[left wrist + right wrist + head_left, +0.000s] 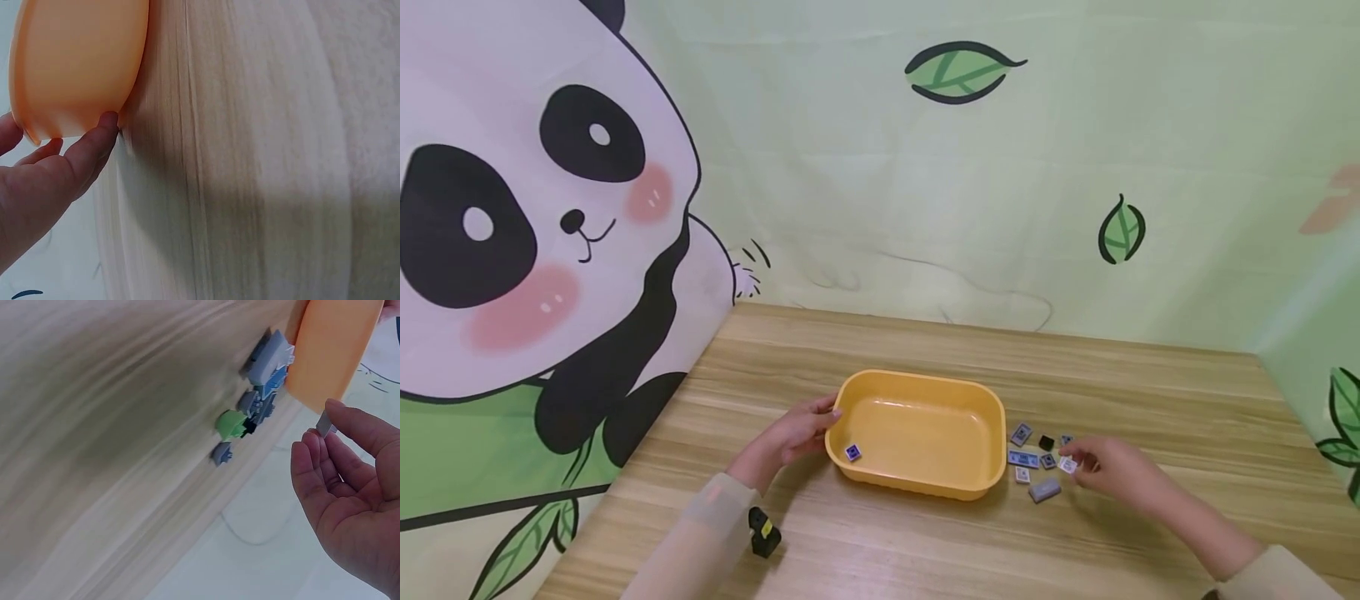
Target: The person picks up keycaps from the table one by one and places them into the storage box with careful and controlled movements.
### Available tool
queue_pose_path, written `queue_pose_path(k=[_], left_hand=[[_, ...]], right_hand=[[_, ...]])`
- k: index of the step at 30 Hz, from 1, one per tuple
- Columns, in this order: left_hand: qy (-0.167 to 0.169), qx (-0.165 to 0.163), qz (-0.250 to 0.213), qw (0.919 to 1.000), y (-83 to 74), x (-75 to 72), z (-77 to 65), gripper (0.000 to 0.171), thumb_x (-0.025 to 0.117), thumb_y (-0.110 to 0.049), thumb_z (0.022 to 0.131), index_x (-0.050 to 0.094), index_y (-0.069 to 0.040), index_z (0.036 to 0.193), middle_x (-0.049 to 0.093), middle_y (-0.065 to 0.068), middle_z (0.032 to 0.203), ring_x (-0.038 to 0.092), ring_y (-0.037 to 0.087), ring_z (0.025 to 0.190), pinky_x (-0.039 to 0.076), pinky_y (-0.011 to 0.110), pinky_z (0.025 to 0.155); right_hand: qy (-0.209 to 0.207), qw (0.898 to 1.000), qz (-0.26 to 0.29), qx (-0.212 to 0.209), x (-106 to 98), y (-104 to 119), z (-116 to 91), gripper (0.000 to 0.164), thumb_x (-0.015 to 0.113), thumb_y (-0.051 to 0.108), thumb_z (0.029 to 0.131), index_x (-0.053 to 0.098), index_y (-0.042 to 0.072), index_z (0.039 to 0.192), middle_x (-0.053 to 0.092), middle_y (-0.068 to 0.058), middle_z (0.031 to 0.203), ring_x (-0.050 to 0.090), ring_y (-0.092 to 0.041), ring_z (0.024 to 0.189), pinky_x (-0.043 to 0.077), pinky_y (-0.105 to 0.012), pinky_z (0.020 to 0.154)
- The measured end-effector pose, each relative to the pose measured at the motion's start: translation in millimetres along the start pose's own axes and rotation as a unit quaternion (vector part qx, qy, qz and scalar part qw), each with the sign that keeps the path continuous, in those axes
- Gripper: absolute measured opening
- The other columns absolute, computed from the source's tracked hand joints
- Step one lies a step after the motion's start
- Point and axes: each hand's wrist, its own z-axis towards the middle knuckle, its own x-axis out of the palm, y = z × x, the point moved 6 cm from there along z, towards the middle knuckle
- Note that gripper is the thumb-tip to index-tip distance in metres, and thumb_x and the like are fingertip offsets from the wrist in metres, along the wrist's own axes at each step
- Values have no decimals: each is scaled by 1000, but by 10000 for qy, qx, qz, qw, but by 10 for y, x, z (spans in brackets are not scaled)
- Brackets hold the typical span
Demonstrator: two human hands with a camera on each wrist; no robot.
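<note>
My left hand (801, 429) grips the left end of a yellow plastic basin (917, 492), thumb over the rim and fingers against its outer wall. In the right wrist view, my right hand (356, 481) pinches a small light-grey block piece (324, 424) between thumb and fingertips, raised off the tabletop. Below that hand, right of the basin, lie several small pieces, among them a blue one (1023, 459), a black one (1047, 443) and a grey one (1044, 490). A green piece (231, 425) shows among them in the right wrist view. One blue piece (853, 452) lies inside the basin.
A black block figure with a yellow patch (764, 533) stands on the wooden table (925, 550) near my left forearm. Behind the table hangs a pale green backdrop (850, 167) with a panda and leaves, close along the back edge.
</note>
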Motion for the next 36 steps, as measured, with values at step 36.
queue_pose_path(k=[36], left_hand=[[-48, 67, 15, 10000, 3, -9, -12, 58, 41, -13, 110, 19, 3, 161, 35, 33, 160, 44, 44, 144, 45, 54, 117]], right_hand=[[214, 9956, -262, -877, -75, 811, 542, 29, 74, 6, 89, 72, -6, 116, 72, -4, 92, 59, -9, 81, 53, -22, 67]])
